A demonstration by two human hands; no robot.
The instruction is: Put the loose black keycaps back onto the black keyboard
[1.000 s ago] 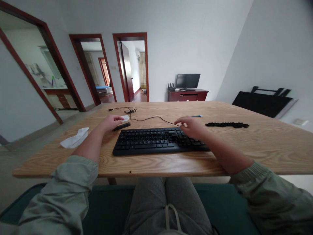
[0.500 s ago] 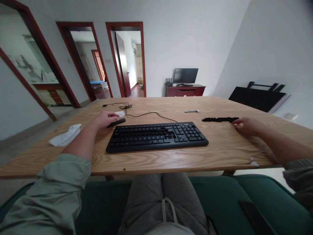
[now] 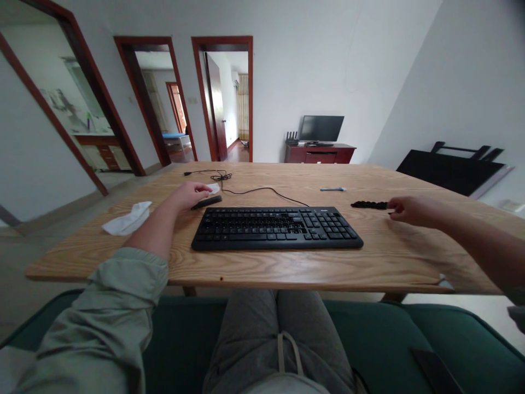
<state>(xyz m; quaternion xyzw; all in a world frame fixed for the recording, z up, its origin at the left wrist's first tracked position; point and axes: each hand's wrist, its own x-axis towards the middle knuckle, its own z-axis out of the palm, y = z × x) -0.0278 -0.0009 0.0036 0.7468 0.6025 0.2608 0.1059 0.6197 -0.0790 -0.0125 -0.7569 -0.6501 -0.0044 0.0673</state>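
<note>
In front of me lies a black keyboard [image 3: 279, 229]; some keycaps are off its right letter area, showing glossy black. My left hand [image 3: 189, 196] rests loosely beyond its left corner, fingers bent but apart, beside a white tissue [image 3: 214, 188]. A slim black tool [image 3: 206, 202] lies just under that hand; its exact kind is unclear. To the right, my right hand [image 3: 414, 210] pinches a small black piece, seemingly a keycap, at the near end of a row of black keycaps [image 3: 369, 204]. The fingers partly hide it.
Another crumpled tissue [image 3: 128, 219] is by my left forearm. The keyboard cable [image 3: 258, 190] runs back to a coil [image 3: 221, 175]. A blue toothbrush [image 3: 333, 189] lies behind the keyboard. At the table's front right edge is a small pale scrap [image 3: 445, 281].
The view has turned slightly left, so everything sits further right in the picture. My right hand has shifted slightly along the keycap row; my left hand stays beside the tissue.
</note>
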